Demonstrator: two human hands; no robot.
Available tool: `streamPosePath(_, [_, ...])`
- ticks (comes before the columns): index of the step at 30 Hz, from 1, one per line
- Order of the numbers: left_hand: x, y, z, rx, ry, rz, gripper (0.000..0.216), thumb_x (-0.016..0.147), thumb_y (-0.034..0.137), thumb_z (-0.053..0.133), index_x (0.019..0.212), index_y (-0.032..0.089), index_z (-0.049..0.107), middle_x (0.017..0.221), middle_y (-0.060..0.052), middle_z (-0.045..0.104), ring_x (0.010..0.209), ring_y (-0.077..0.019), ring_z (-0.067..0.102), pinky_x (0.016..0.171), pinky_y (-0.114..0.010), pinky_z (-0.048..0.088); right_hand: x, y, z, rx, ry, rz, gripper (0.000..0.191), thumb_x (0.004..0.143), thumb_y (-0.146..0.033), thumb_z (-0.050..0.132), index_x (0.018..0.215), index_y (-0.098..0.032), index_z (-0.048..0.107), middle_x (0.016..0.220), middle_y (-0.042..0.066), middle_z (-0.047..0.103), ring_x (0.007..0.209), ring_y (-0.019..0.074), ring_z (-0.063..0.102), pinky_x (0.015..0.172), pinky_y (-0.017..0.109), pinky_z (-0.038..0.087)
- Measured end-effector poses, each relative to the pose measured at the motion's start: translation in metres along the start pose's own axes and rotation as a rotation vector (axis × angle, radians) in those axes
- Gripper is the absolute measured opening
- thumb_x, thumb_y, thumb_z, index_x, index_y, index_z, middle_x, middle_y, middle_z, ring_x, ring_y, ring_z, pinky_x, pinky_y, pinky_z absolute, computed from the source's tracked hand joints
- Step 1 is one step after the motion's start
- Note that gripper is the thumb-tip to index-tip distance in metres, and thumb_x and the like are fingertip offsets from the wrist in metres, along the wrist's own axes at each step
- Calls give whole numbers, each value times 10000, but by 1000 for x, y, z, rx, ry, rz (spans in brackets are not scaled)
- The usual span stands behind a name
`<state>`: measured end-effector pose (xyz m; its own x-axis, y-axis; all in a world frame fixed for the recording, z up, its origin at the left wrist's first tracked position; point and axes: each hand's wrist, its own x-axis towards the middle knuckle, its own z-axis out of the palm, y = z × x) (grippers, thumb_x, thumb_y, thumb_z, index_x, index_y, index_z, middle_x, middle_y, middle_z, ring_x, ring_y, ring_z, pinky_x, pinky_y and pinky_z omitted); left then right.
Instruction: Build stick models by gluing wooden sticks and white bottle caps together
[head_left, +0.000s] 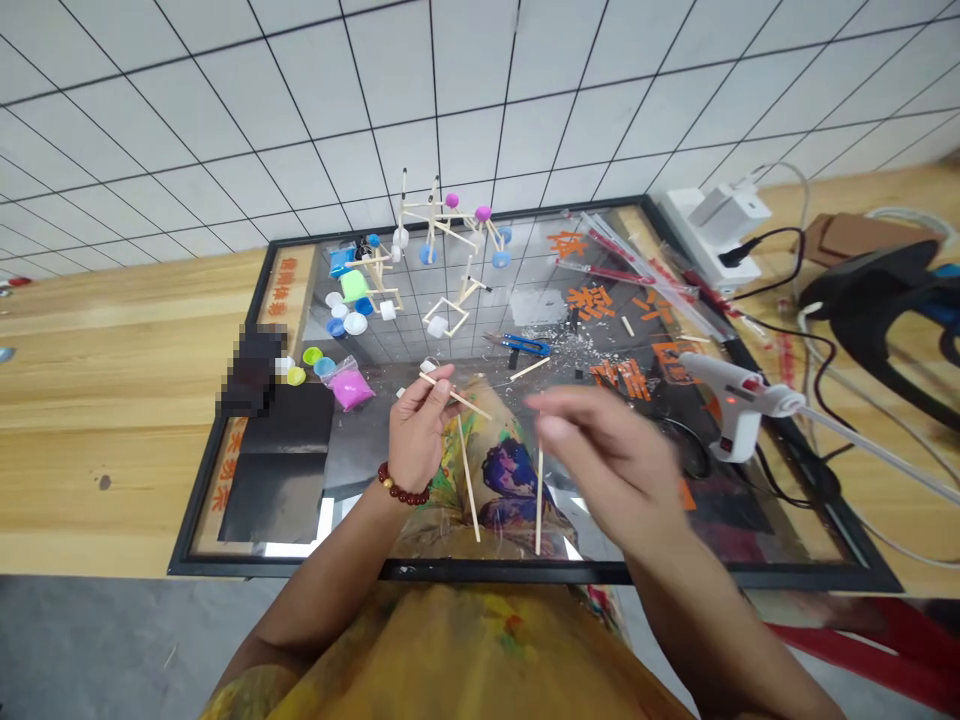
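Observation:
My left hand [420, 430], with a beaded bracelet at the wrist, pinches a thin wooden stick [474, 407] between thumb and fingers. Its far end slants down to the right. Blurred by motion, my right hand [615, 455] hovers over the board with its thumb and index finger stretched out and nothing visible in them. Below the hands lie two loose wooden sticks, one [468, 480] nearer the left hand and another [538, 505] under the right fingertips. A small white cap [429, 366] shows just beyond the left hand.
Stick models with caps [442, 225] stand at the back of the glass-topped board [525, 571]. Blue snips [525, 345] lie among white scraps. A white glue gun [739, 405] and cables are at right. Pink clay [349, 388] and coloured caps sit left.

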<state>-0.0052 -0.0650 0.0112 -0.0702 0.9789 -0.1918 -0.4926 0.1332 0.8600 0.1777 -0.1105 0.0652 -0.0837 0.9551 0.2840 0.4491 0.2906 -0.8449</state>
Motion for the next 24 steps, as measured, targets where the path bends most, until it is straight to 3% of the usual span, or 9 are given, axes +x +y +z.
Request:
streamPosePath(3, [0,-1,0,13,-9,-23,336,708,379,841,986,206,764,795,13,687,746,-111,674,725,-265,575,7,24,15,21,-88,25,211,962,-358,568,1069,-219,687,995,50,729,863,170,668,799,312,532])
streamPosePath(7, [0,-2,0,18,-13,-51,339,682,381,859,963,211,772,781,10,702,738,-115,678,719,-268,586,5,49,33,150,-233,180,249,951,-397,553,995,-203,702,897,30,733,808,173,661,752,295,509])
streamPosePath(10, [0,-1,2,18,-5,-57,341,659,374,875,948,220,781,774,9,707,734,-121,683,702,-267,589,-1,52,38,199,-301,218,303,950,-433,542,823,-195,681,702,-5,664,656,143,596,633,258,459])
streamPosePath(13, [2,3,1,15,36,-45,363,628,347,895,947,212,784,754,6,697,693,-116,672,638,-247,574,-4,49,35,127,-315,150,376,943,-463,555,693,-196,638,598,-18,608,564,120,534,581,246,407])
streamPosePath(16, [6,7,-4,65,92,35,368,642,352,886,963,204,783,712,17,665,573,-70,580,499,-192,484,-5,49,22,-80,-224,129,393,909,-527,595,691,-203,640,631,2,649,567,127,552,588,256,392])
streamPosePath(18, [8,8,-7,151,89,89,379,654,359,876,985,204,779,707,30,637,526,-48,515,441,-178,422,-6,52,11,-335,-172,199,428,885,-586,596,685,-210,630,649,22,667,573,149,566,563,270,346])
streamPosePath(21, [9,7,-10,325,-1,78,481,675,350,855,1117,206,732,707,50,592,531,-54,497,438,-184,411,-9,53,0,-700,-272,348,435,885,-618,561,718,-224,638,661,42,684,603,197,603,544,284,254])
streamPosePath(24, [5,6,-10,574,-129,35,631,712,296,814,1302,185,618,691,62,580,532,-65,491,494,-205,425,-12,51,-1,-838,-391,428,378,922,-552,513,793,-233,669,722,57,721,661,221,643,552,289,218])
